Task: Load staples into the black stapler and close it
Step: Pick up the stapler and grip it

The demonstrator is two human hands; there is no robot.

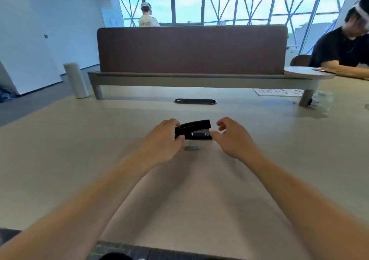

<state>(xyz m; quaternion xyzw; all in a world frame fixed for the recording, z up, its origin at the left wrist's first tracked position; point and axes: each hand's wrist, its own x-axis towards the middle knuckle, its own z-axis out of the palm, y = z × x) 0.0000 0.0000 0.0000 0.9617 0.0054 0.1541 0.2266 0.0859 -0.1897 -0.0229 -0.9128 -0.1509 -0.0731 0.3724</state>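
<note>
Black stapler mid-desk, lid shut. Rigid, light, smooth plastic; I'd pin the base and lift the lid at its front. Left hand grips rear end; right hand loose, empty, beside front. Staple strip just nearside.

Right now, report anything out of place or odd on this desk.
Nothing stands out. The black stapler sits flat on the desk, left hand gripping its rear, right hand open beside it; staples lie just in front.
</note>
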